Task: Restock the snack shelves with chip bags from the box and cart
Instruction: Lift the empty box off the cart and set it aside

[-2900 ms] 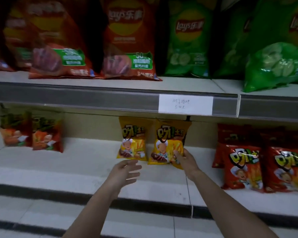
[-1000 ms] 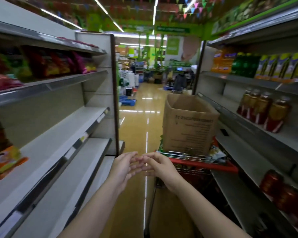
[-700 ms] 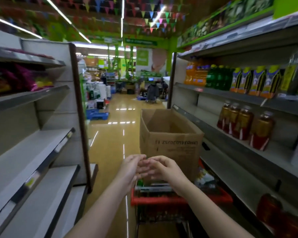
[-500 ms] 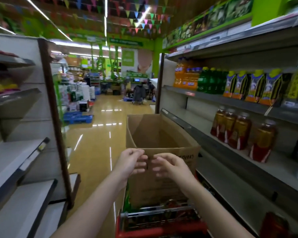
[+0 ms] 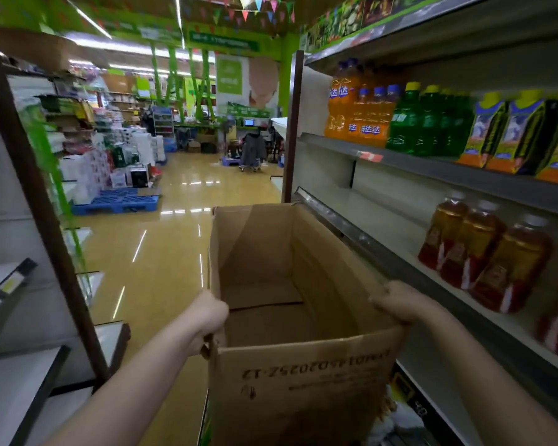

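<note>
The box point(image 5: 290, 317), previously untouched, is now gripped at nine and three o'clock by the left hand point(image 5: 211, 317) and right hand point(image 5: 400, 302), fingers clenched; it appears emptied, so removal is likely.

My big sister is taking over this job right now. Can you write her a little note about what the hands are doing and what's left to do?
Left hand grips the left rim of the cardboard box; right hand grips the right rim. The box is open and looks empty inside; no chip bags show in it. Something lies below the box at the right, too unclear to name. Left to do: find more chip bags and fill the snack shelves.
</note>
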A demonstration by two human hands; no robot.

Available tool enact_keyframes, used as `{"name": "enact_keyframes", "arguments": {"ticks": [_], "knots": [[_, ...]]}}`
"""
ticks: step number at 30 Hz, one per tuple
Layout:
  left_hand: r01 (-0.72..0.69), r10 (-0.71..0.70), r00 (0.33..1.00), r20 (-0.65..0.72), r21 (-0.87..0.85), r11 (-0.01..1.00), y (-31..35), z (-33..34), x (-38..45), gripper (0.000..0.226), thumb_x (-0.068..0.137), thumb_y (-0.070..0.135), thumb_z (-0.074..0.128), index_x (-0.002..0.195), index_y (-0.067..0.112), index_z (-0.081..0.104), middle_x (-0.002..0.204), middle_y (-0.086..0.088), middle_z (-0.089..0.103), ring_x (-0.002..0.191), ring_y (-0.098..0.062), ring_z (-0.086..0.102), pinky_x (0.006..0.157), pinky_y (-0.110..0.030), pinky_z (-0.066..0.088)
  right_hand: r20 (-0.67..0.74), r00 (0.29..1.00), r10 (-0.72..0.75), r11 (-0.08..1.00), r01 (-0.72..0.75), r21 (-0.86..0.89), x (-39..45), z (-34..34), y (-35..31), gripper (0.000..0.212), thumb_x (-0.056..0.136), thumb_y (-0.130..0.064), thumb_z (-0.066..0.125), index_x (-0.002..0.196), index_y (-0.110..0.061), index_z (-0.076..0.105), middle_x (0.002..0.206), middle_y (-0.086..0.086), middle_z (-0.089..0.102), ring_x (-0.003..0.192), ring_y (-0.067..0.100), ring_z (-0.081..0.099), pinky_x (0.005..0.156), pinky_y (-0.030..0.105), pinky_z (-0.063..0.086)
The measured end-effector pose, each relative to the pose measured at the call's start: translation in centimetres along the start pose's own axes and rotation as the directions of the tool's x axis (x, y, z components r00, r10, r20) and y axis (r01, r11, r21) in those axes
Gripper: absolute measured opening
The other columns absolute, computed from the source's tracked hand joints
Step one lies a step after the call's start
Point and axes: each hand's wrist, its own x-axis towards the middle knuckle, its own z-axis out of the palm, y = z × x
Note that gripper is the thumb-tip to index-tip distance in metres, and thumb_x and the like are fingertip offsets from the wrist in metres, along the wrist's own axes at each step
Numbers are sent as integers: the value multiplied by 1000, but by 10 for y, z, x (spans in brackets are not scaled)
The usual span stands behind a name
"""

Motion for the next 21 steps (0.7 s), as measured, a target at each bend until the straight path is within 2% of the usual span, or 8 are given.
{"name": "enact_keyframes", "arguments": {"ticks": [2, 4, 5, 6, 9, 11, 16, 21], "knots": [[-36, 34, 999, -40, -48, 998, -3, -1, 4, 41, 97, -5, 29, 135, 5, 40, 83, -10, 53, 60, -18, 46, 40, -24, 43, 15, 999, -33, 999, 32, 43, 4, 6, 3, 41, 101, -23, 49, 139, -9, 44, 123, 9, 58, 106, 20, 60, 78, 26, 46], [-56, 52, 998, -35, -103, 993, -6, -5, 3, 50, 97, -6, 30, 142, 13, 39, 103, -12, 60, 77, -25, 57, 70, -36, 58, -50, 995, -82, 996, 84, 39, 2, 10, 1, 48, 101, -21, 48, 146, -10, 36, 141, 11, 49, 121, 23, 53, 82, 28, 44], [-62, 60, 998, -24, -118, 991, -7, -7, 0, 54, 97, -7, 33, 145, 18, 37, 113, -12, 61, 90, -30, 61, 81, -40, 56, -74, 992, -99, 994, 102, 37, -2, 9, -1, 49, 101, -21, 48, 147, -12, 34, 143, 11, 47, 122, 23, 52, 81, 28, 43], [-70, 68, 997, -20, -126, 990, -6, -9, -6, 55, 97, -6, 36, 144, 22, 38, 114, -10, 62, 96, -33, 62, 80, -40, 53, -92, 989, -111, 992, 115, 42, -6, 7, -2, 49, 101, -21, 48, 147, -13, 35, 142, 11, 48, 121, 23, 53, 83, 29, 43], [-114, 111, 993, -28, -193, 975, -5, -20, -16, 46, 97, -3, 43, 124, 34, 44, 91, -1, 62, 77, -21, 62, 56, -27, 52, -125, 975, -181, 980, 189, 57, -17, -2, -7, 41, 99, -22, 49, 139, -16, 46, 122, 7, 61, 104, 20, 60, 87, 37, 48], [-166, 159, 986, -47, -233, 958, -5, -32, -19, 46, 97, -3, 44, 120, 37, 45, 90, 2, 63, 72, -14, 62, 44, -19, 47, -180, 957, -227, 969, 241, 60, -24, -6, -17, 37, 97, -23, 50, 133, -15, 52, 113, 5, 64, 95, 18, 62, 86, 41, 51], [-297, 266, 953, -142, -293, 909, -11, -68, -6, 53, 96, -2, 47, 130, 39, 46, 97, 5, 66, 78, -15, 67, 53, -24, 51, -311, 908, -281, 938, 328, 110, -30, 0, -58, 42, 97, -22, 51, 139, -16, 47, 106, -5, 59, 77, 5, 56, 64, 24, 48], [-382, 330, 921, -208, -309, 871, -34, -117, 16, 62, 96, 2, 49, 146, 37, 34, 111, 7, 61, 93, -13, 63, 68, -29, 52, -367, 884, -291, 909, 375, 182, -32, 36, -103, 44, 97, -27, 50, 141, -23, 46, 102, -9, 61, 79, 8, 60, 68, 33, 52]]}}
